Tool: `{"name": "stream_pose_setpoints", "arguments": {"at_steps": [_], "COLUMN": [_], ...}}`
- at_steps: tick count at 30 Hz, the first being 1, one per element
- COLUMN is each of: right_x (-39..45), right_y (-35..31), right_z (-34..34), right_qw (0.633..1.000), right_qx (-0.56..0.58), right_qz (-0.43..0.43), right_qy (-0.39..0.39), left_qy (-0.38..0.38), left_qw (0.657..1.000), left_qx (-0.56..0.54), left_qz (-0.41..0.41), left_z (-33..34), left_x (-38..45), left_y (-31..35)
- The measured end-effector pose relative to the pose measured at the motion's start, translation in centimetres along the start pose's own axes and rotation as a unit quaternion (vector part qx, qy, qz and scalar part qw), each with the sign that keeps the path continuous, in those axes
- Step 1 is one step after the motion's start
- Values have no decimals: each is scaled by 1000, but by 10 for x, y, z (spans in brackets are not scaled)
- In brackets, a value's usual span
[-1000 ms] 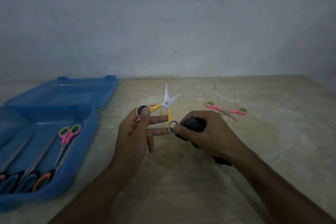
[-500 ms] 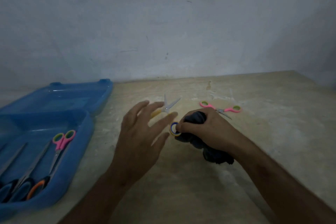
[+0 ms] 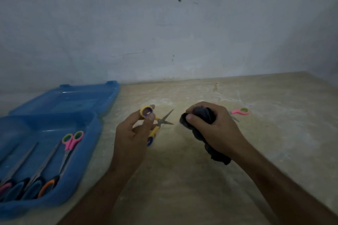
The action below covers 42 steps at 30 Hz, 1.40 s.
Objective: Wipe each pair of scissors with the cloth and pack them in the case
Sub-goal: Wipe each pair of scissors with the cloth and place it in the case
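Observation:
My left hand (image 3: 132, 134) holds small yellow-handled scissors (image 3: 157, 123) by their handle loops, the blades spread and pointing right. A short gap to the right, my right hand (image 3: 213, 127) grips a bunched dark cloth (image 3: 202, 113) just above the table. Pink-handled scissors (image 3: 239, 111) lie on the table behind my right hand, partly hidden by it. The open blue case (image 3: 95, 129) sits at the left and holds several scissors, among them a pink-and-green pair (image 3: 72, 139) and an orange-handled pair (image 3: 47, 186).
The case lid (image 3: 67, 99) lies flat behind the case, against the wall (image 3: 164, 33). The beige table (image 3: 182, 179) runs back to the wall and has a right edge near the frame's side.
My left hand let go of the scissors, opened, then took them again by the handle loops. My right hand released the handle and drew away to the right with the cloth.

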State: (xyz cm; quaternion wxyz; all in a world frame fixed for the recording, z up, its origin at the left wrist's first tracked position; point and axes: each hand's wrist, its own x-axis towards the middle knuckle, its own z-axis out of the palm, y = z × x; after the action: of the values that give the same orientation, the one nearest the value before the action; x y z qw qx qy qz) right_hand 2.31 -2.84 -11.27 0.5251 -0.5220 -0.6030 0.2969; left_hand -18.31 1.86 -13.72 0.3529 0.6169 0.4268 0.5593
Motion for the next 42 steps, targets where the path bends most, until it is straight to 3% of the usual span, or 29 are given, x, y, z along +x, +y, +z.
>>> {"name": "stream_pose_setpoints", "arguments": {"at_steps": [2,5,16,21,26,32,39,42], "right_x": [1,1,-10,-6,0,-7,4,2], "right_y": [5,10,13,20,25,17,27,23], "right_z": [1,5,32,33,12,33,7,5], "right_qw": [997,988,933,916,929,937,938,943], "right_qx": [-72,-144,-290,-359,-354,-294,-327,-292], "right_qz": [-4,-28,-215,-178,-84,-187,-81,-114], "right_qy": [24,45,-5,24,65,37,85,112], "left_qy": [17,32,-12,4,28,-1,19,18], "left_qw": [994,982,977,973,970,970,969,967], "left_qx": [-72,-138,-153,-184,-193,-184,-188,-191], "left_qz": [-79,-129,-150,-142,-147,-159,-157,-166], "left_z": [-2,0,10,9,7,14,9,10], "left_x": [4,6,-7,-7,-4,-12,-7,-7], "left_y": [-2,0,7,12,12,12,11,11]}}
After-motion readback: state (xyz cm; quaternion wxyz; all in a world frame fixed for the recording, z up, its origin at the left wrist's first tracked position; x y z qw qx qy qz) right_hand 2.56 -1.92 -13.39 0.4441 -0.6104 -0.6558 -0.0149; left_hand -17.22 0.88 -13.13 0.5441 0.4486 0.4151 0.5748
